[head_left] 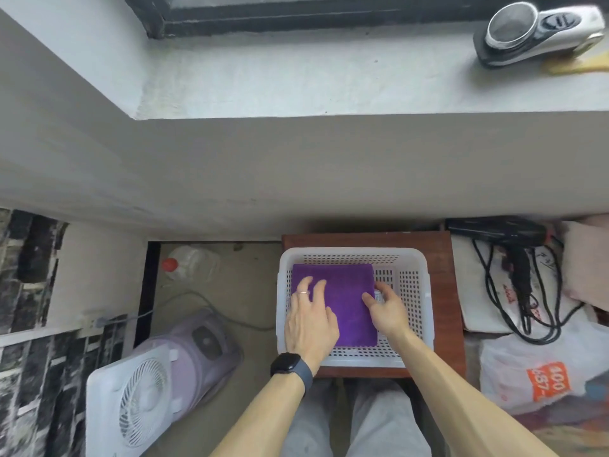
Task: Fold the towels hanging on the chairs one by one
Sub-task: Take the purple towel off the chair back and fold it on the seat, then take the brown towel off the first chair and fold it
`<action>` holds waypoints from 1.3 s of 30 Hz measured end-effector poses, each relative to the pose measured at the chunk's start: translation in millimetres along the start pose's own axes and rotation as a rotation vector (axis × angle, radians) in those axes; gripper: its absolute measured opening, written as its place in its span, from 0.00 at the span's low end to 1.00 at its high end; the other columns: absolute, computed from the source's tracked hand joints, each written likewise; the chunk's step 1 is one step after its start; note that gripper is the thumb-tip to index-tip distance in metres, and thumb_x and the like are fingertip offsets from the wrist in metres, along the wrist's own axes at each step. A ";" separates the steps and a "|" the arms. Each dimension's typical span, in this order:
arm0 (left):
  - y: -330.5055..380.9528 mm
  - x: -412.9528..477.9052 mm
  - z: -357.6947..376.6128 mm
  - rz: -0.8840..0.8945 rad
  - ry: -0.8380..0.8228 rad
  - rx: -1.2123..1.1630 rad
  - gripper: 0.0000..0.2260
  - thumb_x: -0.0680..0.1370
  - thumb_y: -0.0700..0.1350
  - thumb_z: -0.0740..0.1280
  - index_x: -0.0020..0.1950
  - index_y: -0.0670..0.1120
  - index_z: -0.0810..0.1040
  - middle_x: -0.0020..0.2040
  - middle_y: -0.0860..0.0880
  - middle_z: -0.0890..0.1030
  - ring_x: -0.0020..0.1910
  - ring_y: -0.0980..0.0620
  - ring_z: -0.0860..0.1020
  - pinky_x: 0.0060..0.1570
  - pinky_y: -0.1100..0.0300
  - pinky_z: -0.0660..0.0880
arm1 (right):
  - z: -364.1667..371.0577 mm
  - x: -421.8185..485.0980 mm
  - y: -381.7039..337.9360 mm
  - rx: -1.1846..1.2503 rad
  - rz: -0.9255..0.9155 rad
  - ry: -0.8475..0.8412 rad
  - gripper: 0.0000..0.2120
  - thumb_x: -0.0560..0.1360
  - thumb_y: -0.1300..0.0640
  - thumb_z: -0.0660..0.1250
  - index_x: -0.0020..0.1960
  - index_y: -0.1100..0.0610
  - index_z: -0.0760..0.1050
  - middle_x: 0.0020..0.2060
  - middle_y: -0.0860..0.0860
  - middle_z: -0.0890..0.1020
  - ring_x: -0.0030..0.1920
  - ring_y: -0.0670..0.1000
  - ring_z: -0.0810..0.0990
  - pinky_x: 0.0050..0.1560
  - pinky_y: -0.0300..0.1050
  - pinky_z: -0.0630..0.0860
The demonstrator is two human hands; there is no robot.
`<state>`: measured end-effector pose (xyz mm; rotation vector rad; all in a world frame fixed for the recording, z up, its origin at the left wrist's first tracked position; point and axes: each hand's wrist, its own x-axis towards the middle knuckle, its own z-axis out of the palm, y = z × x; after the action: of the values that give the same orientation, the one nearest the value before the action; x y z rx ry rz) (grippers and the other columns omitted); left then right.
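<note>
A folded purple towel [342, 291] lies flat in the left half of a white perforated basket [412, 285]. My left hand [309, 321], with a ring and a dark watch on the wrist, rests on the towel's left part with spread, straight fingers. At the towel's right edge sits my right hand [385, 308], fingers relaxed, the thumb on the purple cloth. No chair or hanging towel is in view.
The basket stands on a small brown wooden stand [445, 258] against the grey wall under a window ledge. A white fan [131, 400] and a plastic bottle [191, 262] are on the floor to the left. A black hair dryer [504, 239] with cords and bags lie to the right.
</note>
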<state>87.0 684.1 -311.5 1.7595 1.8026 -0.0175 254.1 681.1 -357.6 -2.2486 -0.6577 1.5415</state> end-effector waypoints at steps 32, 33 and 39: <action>-26.4 10.6 40.5 0.113 -0.034 0.198 0.29 0.81 0.51 0.56 0.81 0.53 0.50 0.82 0.48 0.50 0.80 0.47 0.51 0.77 0.50 0.48 | -29.4 -25.6 8.5 -0.232 -0.079 -0.018 0.21 0.81 0.51 0.64 0.72 0.54 0.67 0.58 0.48 0.78 0.54 0.50 0.77 0.52 0.44 0.73; -25.0 2.4 35.8 0.090 -0.018 0.179 0.30 0.80 0.50 0.57 0.81 0.53 0.50 0.82 0.48 0.51 0.80 0.47 0.52 0.78 0.50 0.49 | -33.7 -33.3 8.0 -0.280 -0.083 -0.028 0.21 0.81 0.51 0.64 0.72 0.55 0.67 0.59 0.49 0.79 0.55 0.50 0.78 0.52 0.44 0.73; -18.9 -76.7 8.0 -0.216 0.194 -0.027 0.31 0.79 0.47 0.61 0.81 0.51 0.54 0.81 0.48 0.54 0.77 0.46 0.59 0.75 0.49 0.60 | -34.3 -96.1 2.3 -0.615 -0.308 -0.204 0.19 0.79 0.47 0.64 0.67 0.53 0.73 0.60 0.49 0.81 0.59 0.51 0.80 0.58 0.45 0.74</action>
<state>67.6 609.4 -292.8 1.5853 2.1162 0.0929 257.2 626.1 -271.7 -2.2358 -1.6433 1.5661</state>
